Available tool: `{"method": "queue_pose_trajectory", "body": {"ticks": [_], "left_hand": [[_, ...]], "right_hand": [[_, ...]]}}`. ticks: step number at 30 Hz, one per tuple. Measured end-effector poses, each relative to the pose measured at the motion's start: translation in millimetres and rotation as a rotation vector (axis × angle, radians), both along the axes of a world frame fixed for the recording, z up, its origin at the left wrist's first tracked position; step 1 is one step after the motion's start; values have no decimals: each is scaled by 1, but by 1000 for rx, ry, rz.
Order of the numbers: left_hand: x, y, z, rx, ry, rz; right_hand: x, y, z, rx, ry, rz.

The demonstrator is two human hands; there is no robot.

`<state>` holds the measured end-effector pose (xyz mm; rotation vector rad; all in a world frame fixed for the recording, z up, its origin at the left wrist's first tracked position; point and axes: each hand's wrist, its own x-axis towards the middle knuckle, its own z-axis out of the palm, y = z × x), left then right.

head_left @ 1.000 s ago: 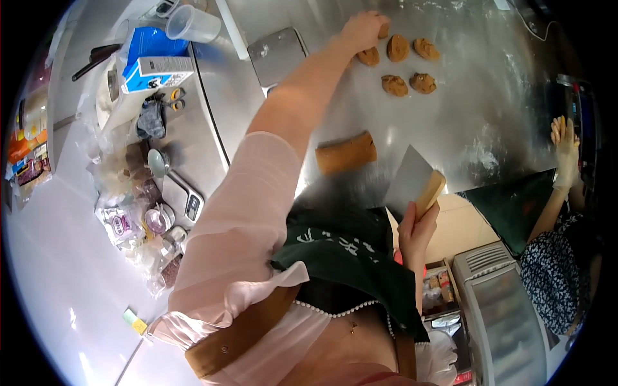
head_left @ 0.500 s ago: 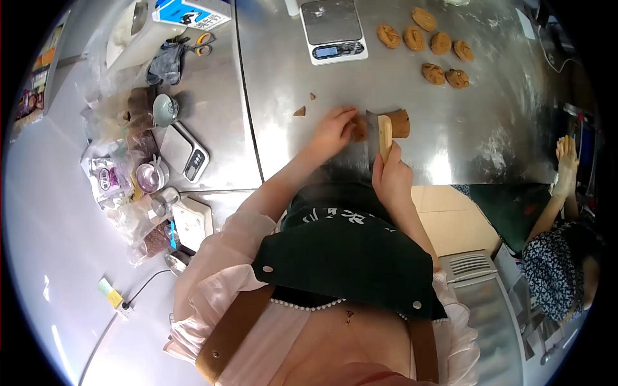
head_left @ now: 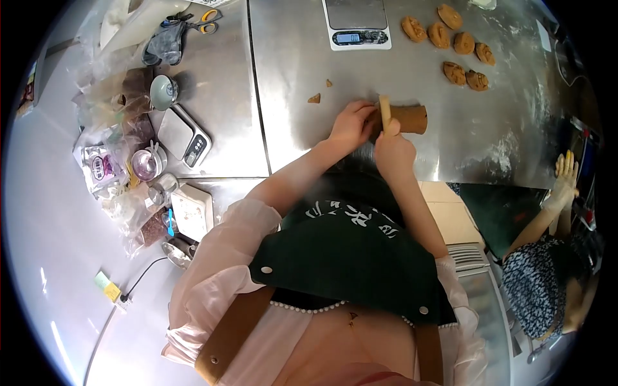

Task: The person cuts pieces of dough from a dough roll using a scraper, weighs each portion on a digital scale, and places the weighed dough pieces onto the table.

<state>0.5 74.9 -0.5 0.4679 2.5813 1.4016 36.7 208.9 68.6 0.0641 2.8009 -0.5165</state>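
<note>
A brown dough log (head_left: pixel 411 119) lies on the steel table, close to its front edge. My right hand (head_left: pixel 394 153) is wrapped round the wooden handle of a scraper (head_left: pixel 385 113), whose blade stands edge-on across the log near its left end. At that left end, my left hand (head_left: pixel 353 126) has its fingers curled against the dough, close to the blade; its fingertips are partly hidden. Two small dough scraps (head_left: pixel 314 98) rest to the left. Several dough pieces (head_left: pixel 463 43) lie at the upper right.
A digital scale (head_left: pixel 358 40) stands at the top. Further left are another scale (head_left: pixel 185 136), a bowl (head_left: pixel 163 92), scissors (head_left: pixel 209 22), plastic bags and a white tray (head_left: pixel 192 212). At the right edge, a co-worker's gloved hand (head_left: pixel 563 183) shows.
My left hand came back from the dough pieces to the log, and my right hand brought the scraper up onto it. Since half a second ago, the scraper has turned more edge-on; the view has shifted slightly.
</note>
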Motion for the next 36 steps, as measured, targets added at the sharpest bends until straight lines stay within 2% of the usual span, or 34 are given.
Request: {"method": "queue_pose_trajectory", "body": {"ticks": [3, 6, 8, 10, 13, 15, 16, 17, 19, 21, 24, 27, 30, 33, 36], "left_hand": [[-7, 0, 4, -57, -182, 44], [-28, 4, 6, -62, -307, -12], [-29, 5, 18, -246, -263, -162], [-23, -1, 20, -347, -200, -255], [-6, -14, 33, -338, -11, -291], [-19, -26, 35, -191, -126, -216], [-24, -30, 39, -114, -188, -177], [-42, -32, 39, -164, -142, -16], [-98, -33, 44, 57, 58, 184], [-156, -37, 30, 163, 228, 216], [-213, -29, 27, 177, 169, 282], [-235, -16, 12, 150, 209, 362], [-236, -18, -2, -199, 474, 354], [-225, -21, 1, -179, 516, 415], [-214, -42, 4, -113, 511, 392]], "right_hand": [[6, -9, -12, -10, 44, 16], [4, 1, -10, -36, 7, -47], [4, 17, 2, -76, -71, -85], [13, 27, 24, -146, 75, -132], [27, 47, 44, -266, 183, -313], [35, 68, 40, -400, 276, -496], [39, 80, 33, -363, 360, -520], [45, 93, 21, -325, 439, -542], [54, 109, 9, -283, 508, -589], [59, 116, 7, -279, 495, -644], [65, 117, 7, -311, 383, -728], [71, 119, -1, -322, 370, -751], [74, 122, -7, -301, 307, -760], [70, 121, -6, -281, 373, -669], [74, 126, -22, -171, 316, -609]]}}
